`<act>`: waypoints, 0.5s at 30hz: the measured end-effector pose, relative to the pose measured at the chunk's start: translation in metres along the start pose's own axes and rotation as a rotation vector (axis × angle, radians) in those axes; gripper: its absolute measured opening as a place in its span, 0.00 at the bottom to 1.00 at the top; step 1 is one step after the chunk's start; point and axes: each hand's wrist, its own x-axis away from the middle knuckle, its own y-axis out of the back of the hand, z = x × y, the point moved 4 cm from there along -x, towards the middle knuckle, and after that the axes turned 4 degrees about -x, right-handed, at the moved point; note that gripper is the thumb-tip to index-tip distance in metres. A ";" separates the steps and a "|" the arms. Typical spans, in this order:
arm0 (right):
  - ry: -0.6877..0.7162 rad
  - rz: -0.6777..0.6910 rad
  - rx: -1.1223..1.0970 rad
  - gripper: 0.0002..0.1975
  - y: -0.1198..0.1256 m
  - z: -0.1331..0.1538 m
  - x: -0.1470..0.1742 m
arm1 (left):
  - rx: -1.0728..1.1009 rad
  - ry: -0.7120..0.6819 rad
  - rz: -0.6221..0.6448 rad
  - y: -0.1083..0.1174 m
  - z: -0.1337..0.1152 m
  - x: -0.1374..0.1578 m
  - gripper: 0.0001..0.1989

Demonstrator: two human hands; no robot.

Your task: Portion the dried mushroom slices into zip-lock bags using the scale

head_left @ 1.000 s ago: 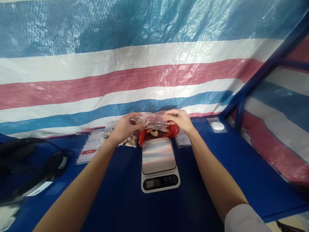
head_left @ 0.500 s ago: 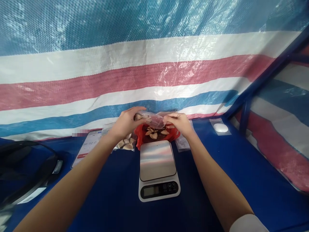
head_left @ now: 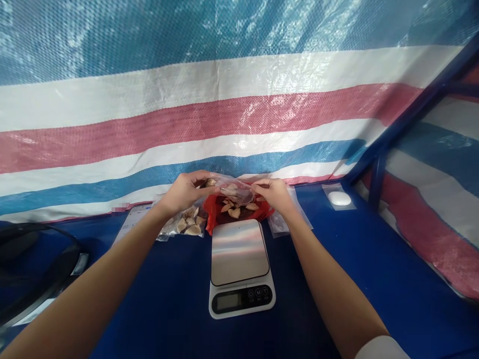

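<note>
Left hand (head_left: 183, 192) pinched one end of a clear plastic bag (head_left: 243, 193) between thumb and fingers; right hand (head_left: 276, 193) gripped the other end at the fingertips. Bag stretched over the red bag (head_left: 210, 213) of pale pieces (head_left: 234, 213), beyond the scale (head_left: 239, 254). Step in hand: apparently working the clear plastic; next move likely called for light, even tension. Forearms reached forward, converging, hands turned inward

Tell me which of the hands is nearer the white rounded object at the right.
Right. The right hand is to the left of the white rounded object, apart from it; the left hand is farther left, across the held clear bag.
</note>
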 end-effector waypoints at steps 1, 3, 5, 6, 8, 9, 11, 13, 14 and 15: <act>-0.004 0.000 0.000 0.07 0.000 -0.001 0.000 | -0.009 -0.018 0.006 0.001 0.000 0.000 0.25; -0.005 -0.010 0.013 0.07 -0.001 -0.002 -0.001 | -0.007 -0.045 0.007 0.003 -0.002 0.000 0.24; 0.010 -0.033 0.038 0.06 0.000 -0.002 -0.001 | 0.000 -0.059 -0.006 0.005 -0.003 -0.001 0.24; 0.016 -0.044 0.047 0.06 0.000 -0.001 -0.001 | -0.007 -0.063 -0.017 0.006 -0.003 -0.001 0.24; 0.019 -0.053 0.058 0.06 -0.001 -0.001 0.000 | -0.035 -0.056 -0.035 0.008 -0.002 -0.003 0.24; 0.023 -0.057 0.063 0.06 -0.001 0.000 0.000 | -0.051 -0.047 -0.049 0.008 -0.002 -0.004 0.24; 0.030 -0.055 0.069 0.06 -0.003 0.002 0.001 | -0.075 -0.031 -0.089 0.010 -0.001 -0.006 0.23; 0.010 -0.040 0.049 0.07 -0.006 0.002 0.002 | -0.088 -0.022 -0.141 0.013 -0.004 -0.009 0.23; -0.007 -0.028 0.036 0.07 -0.008 0.002 0.002 | -0.091 -0.022 -0.166 0.015 -0.006 -0.010 0.22; -0.020 -0.014 0.029 0.07 -0.009 0.001 0.002 | -0.092 -0.022 -0.186 0.015 -0.009 -0.011 0.22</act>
